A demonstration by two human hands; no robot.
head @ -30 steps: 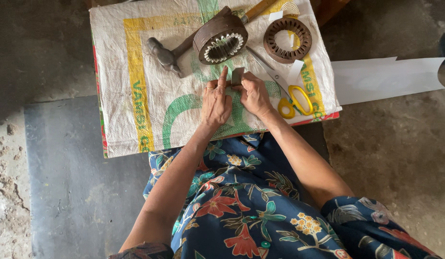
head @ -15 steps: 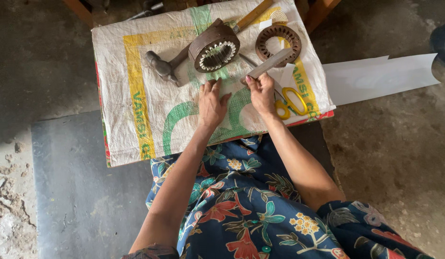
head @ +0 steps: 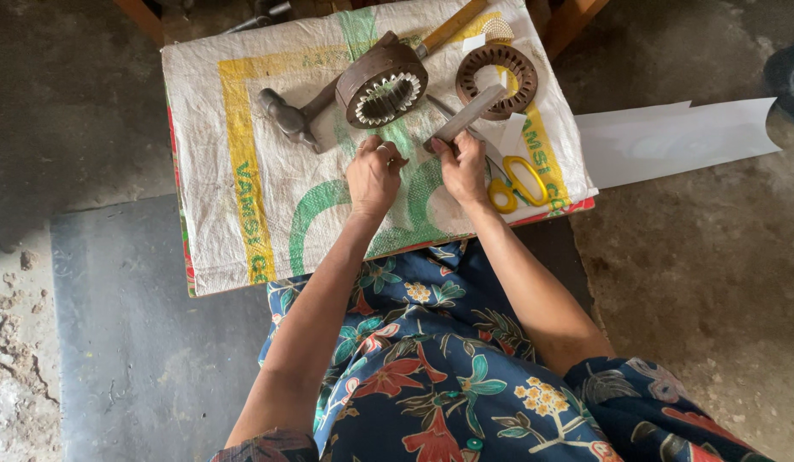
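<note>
My right hand (head: 462,168) grips a flat grey strip (head: 471,112) by its lower end, and the strip points up and right toward a brown toothed ring (head: 522,73). My left hand (head: 373,174) is curled just left of it, fingers bent near the strip's lower end; whether it pinches anything I cannot tell. Above both hands stands a thick brown slotted metal ring (head: 383,85) tilted on its side. Everything rests on a white woven sack (head: 243,222) with yellow and green print, spread over a low table.
A hammer (head: 287,116) lies left of the slotted ring. Yellow-handled scissors (head: 517,183) lie right of my right hand. A wooden-handled tool (head: 449,26) sits at the top. White paper sheets (head: 671,137) stick out to the right over the concrete floor. My floral dress (head: 448,376) fills the foreground.
Both hands lifted off the sack. My right hand picked up the grey strip and raised it; my left hand went from flat on the sack to curled beside it.
</note>
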